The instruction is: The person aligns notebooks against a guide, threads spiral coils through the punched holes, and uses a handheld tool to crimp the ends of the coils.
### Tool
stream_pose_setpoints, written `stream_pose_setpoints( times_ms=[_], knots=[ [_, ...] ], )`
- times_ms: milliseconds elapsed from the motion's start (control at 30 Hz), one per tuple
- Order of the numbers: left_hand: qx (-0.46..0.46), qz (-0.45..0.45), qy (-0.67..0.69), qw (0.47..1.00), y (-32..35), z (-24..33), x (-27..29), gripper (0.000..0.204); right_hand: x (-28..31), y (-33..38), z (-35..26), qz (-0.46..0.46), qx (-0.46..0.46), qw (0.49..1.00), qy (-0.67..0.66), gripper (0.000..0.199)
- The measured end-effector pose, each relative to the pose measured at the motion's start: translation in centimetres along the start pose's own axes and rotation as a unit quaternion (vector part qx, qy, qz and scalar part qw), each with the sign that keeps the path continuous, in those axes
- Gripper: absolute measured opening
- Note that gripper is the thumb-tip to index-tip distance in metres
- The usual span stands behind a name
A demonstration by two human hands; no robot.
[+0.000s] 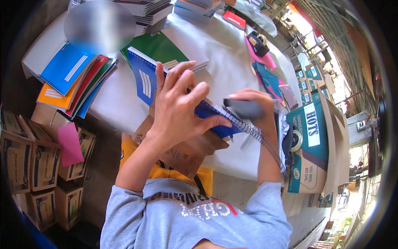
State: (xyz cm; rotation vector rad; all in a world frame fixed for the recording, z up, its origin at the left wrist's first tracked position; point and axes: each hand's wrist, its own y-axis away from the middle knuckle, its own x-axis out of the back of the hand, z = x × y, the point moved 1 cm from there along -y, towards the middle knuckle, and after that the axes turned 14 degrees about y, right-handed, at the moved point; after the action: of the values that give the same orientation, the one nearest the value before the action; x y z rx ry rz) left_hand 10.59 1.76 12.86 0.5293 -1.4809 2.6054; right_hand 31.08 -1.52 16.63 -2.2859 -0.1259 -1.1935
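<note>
Left hand (178,103) pressed flat, fingers spread, on the blue spiral notebook (215,118); right hand (253,106) seemingly gripped a grey tool (244,108). Uncoiled wire (269,147) could snag near the table (120,103) edge.

At frame centre, the left hand (178,103) presses flat on a blue spiral-bound notebook (215,118) over a white-covered table (232,62). The right hand (257,106) grips a dark grey marker (242,107) beside the wire spiral. Cardboard boxes (29,162) sit lower left.
</note>
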Motion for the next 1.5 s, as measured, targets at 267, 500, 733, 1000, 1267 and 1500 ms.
stream_pose_setpoints(
  times_ms=[267, 500, 733, 1000, 1267, 1500],
  knots=[
    [0.013, -0.025, -0.009, 1.000, 0.0, -0.3, 0.1, 0.058, 0.2, -0.1, 0.3, 0.022, 0.109, 0.993, -0.044, 0.027],
    [0.044, 0.045, 0.079, 0.995, -0.2, -0.3, -0.3, 0.082, 0.6, -2.1, -1.5, 0.035, 0.161, 0.984, -0.069, 0.036],
    [0.087, 0.030, 0.126, 0.988, 0.0, -0.5, -0.2, 0.094, -0.9, -3.1, -1.1, 0.042, 0.202, 0.976, -0.070, 0.037],
    [0.054, 0.044, 0.062, 0.996, -0.2, -1.2, 0.6, 0.091, -2.0, -4.1, -1.3, -0.009, 0.197, 0.978, -0.071, 0.028],
    [0.010, 0.066, -0.006, 0.998, -2.1, -5.8, 3.5, 0.069, -2.3, -5.6, -0.1, -0.022, 0.117, 0.993, 0.002, 0.026],
    [-0.020, 0.071, 0.014, 0.997, -1.7, -6.4, 2.7, 0.067, -2.5, -6.4, 0.2, -0.003, 0.141, 0.987, 0.070, 0.026]
  ],
)
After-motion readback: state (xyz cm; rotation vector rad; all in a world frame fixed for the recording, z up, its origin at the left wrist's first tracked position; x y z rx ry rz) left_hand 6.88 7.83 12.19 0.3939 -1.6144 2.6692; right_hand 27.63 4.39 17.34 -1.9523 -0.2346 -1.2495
